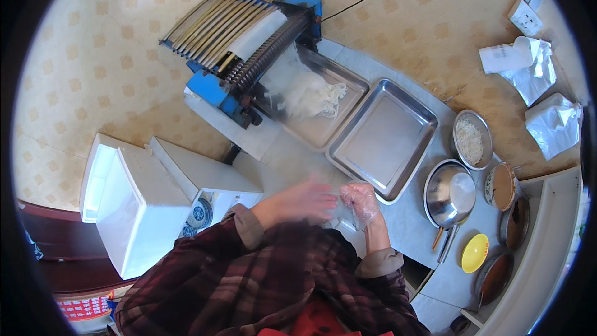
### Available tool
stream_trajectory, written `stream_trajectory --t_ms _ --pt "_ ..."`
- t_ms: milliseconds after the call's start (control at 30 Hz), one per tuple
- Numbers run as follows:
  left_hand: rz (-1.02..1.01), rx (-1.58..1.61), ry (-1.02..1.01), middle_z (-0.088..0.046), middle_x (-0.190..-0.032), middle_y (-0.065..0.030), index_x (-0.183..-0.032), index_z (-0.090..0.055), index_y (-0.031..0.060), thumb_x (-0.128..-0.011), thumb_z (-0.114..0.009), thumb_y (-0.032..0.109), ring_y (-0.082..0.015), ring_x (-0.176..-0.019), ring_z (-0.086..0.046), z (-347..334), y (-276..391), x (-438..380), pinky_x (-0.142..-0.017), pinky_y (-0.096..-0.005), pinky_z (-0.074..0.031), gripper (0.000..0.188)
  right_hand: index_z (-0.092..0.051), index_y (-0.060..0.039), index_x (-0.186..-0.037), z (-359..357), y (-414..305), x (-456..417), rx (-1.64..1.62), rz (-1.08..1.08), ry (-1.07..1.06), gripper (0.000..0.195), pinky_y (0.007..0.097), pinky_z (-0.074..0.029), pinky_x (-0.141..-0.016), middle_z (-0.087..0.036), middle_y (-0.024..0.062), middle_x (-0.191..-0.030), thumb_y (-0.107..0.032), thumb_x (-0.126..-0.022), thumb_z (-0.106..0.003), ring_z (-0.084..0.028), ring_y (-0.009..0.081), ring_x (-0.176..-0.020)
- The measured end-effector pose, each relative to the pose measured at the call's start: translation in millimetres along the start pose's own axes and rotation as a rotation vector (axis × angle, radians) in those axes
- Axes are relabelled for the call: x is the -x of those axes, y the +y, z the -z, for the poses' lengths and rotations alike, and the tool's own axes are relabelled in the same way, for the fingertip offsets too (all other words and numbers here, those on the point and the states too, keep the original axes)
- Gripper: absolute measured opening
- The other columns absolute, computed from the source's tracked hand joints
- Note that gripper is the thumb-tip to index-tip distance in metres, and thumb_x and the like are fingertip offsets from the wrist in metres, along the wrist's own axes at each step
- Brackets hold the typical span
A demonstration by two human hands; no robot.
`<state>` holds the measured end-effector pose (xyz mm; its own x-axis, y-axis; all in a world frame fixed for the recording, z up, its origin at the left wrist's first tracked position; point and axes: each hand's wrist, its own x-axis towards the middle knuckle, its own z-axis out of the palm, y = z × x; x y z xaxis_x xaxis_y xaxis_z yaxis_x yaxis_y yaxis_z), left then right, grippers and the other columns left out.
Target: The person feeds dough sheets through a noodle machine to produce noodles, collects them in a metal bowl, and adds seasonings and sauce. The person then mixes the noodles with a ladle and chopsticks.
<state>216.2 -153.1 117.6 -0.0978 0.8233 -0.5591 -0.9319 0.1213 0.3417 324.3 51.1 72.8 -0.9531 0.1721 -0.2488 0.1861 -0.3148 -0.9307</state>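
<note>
My left hand [305, 199], bare and blurred by motion, is stretched out in front of my body with its fingers extended towards my right hand. A thin clear plastic glove covers my right hand [360, 198], whose fingers are curled into a fist; nothing shows clearly inside it. Just beyond the right hand lies a bare steel tray [385, 137]. Farther off, a second steel tray [313, 134] holds a heap of pale floured noodles [312, 95]. That tray sits under the ridged rollers of a blue noodle machine [268, 51], where a white dough sheet [259, 37] lies on slats.
To the right stand a bowl of white shreds [470, 142], a steel bowl [443, 191], a yellow bowl [475, 253] and several round pots, one a dark-filled pot [495, 277]. A white foam box [140, 210] stands at left. Plastic bags [555, 123] hang on the wall.
</note>
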Motion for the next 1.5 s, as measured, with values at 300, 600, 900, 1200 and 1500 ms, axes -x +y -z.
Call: stream_trajectory --t_ms 300,600,900,1200,1500 --pt "0.013 0.169 -0.473 -0.032 -0.160 -0.0176 -0.154 -0.030 0.0026 -0.099 -0.045 0.058 -0.0380 -0.146 -0.032 17 21 21 -0.119 -0.0559 -0.029 0.080 -0.047 -0.0087 -0.061 1 11 -23 -0.241 0.148 -0.027 0.038 0.0301 -0.034 -0.054 -0.046 0.0007 -0.059 -0.018 -0.094 -0.063 -0.041 0.0132 -0.054" --pt "-0.175 0.022 -0.222 -0.036 -0.158 -0.0187 -0.153 -0.035 0.0032 -0.104 -0.048 0.030 -0.0382 -0.145 -0.035 100 46 45 -0.121 -0.0552 -0.026 0.057 -0.046 -0.0099 -0.060 -21 -38 -38 -0.431 0.138 0.019 0.038 0.0328 -0.036 -0.053 -0.042 0.0011 -0.055 -0.018 -0.094 -0.063 -0.042 0.0152 -0.052" --pt "-0.101 0.275 -0.039 -0.039 -0.155 -0.0228 -0.149 -0.040 0.0043 -0.104 -0.047 0.033 -0.0425 -0.144 -0.036 163 51 56 -0.118 -0.0596 -0.030 0.054 -0.071 -0.0033 -0.085 126 -117 -68 0.355 -0.064 0.490 0.013 0.0262 -0.040 -0.051 -0.059 0.0010 -0.067 -0.015 -0.090 -0.071 -0.053 0.0101 -0.057" --pt "-0.071 0.118 0.130 -0.046 -0.148 -0.0223 -0.146 -0.043 0.0027 -0.104 -0.049 0.031 -0.0374 -0.134 -0.049 173 63 77 -0.112 -0.0537 -0.040 0.050 -0.073 0.0011 -0.089 198 -126 -120 0.743 -0.313 0.710 0.038 0.0332 -0.052 -0.059 -0.069 0.0124 -0.071 -0.037 -0.093 -0.069 -0.066 0.0191 -0.061" --pt "-0.086 -0.448 0.052 -0.064 -0.126 -0.0185 -0.136 -0.054 0.0008 -0.104 -0.053 0.028 -0.0280 -0.115 -0.064 137 99 55 -0.101 -0.0422 -0.051 0.042 -0.072 0.0021 -0.083 135 -123 -96 1.245 0.018 0.869 0.045 0.0393 -0.054 -0.063 -0.070 0.0144 -0.069 -0.039 -0.097 -0.061 -0.071 0.0251 -0.064"
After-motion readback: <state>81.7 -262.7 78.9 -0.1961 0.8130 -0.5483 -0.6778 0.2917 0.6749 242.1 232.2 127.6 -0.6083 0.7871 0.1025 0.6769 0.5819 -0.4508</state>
